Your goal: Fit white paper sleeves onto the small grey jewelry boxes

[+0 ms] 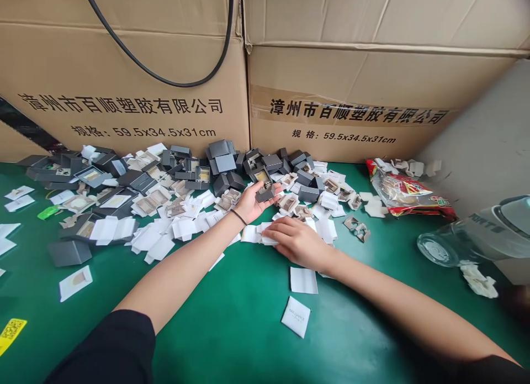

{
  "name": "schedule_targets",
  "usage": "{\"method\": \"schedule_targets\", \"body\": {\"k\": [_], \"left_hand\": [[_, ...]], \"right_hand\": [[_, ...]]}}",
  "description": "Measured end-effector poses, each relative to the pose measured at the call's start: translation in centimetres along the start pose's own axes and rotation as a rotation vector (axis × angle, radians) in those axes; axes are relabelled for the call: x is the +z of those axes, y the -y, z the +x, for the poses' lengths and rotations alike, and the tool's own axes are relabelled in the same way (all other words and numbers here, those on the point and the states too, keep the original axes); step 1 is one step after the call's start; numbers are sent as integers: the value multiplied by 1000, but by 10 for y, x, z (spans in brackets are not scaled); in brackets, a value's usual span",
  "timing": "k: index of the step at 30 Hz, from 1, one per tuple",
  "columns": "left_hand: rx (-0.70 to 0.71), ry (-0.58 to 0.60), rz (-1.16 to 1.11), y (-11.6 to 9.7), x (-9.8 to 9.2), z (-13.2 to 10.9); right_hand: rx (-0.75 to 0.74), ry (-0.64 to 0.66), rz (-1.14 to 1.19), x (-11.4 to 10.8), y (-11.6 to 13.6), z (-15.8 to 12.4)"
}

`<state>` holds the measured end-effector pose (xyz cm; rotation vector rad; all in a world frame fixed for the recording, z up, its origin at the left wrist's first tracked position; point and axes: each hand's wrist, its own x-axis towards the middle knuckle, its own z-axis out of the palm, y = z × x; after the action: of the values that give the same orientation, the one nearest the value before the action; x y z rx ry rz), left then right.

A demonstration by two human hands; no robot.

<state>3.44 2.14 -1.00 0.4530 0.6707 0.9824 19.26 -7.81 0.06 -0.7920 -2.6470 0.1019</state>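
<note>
My left hand (250,203) reaches to the middle of the pile, palm up, its fingers around a small dark grey jewelry box (265,194). The box stands open, with a lighter inside showing. Just to the right and nearer to me, my right hand (298,241) is bent palm down, with its fingertips on a folded white paper piece (252,233). The thumb is partly hidden beneath the hand. Below it on the table lie a blank white paper square (303,280) and a printed white pouch or card (296,316).
Grey boxes (136,180), white papers and beige inserts (152,201) are heaped along two large cartons (144,69). A red food bag (408,190), a clear bottle (476,237) and crumpled tissue (479,280) sit at right on the green table (223,329). A black cable (165,77) hangs above.
</note>
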Motion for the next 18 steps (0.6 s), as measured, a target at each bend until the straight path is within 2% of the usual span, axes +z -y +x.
{"method": "schedule_targets", "body": {"k": [2, 5, 6, 8, 10, 13, 16, 18], "left_hand": [[14, -4, -39, -2, 2, -2], [57, -33, -100, -5, 5, -5], [62, -36, -109, -6, 5, -5], [50, -31, -101, -6, 6, -6], [33, -25, -78, -6, 7, -6], [12, -35, -48, -6, 8, -6], [5, -47, -33, -6, 9, -7], [8, -47, -30, -6, 9, -7]], "right_hand": [[34, -50, -73, -7, 1, 0], [2, -80, -118, -19, 18, 0], [-82, -16, -83, -22, 25, 0], [-308, 200, 52, -26, 38, -1], [-354, 292, 62, -26, 41, -1], [-242, 268, -71, -25, 27, 1], [-75, 136, -236, -26, 5, 2], [39, 26, -255, -28, -6, 2]]}}
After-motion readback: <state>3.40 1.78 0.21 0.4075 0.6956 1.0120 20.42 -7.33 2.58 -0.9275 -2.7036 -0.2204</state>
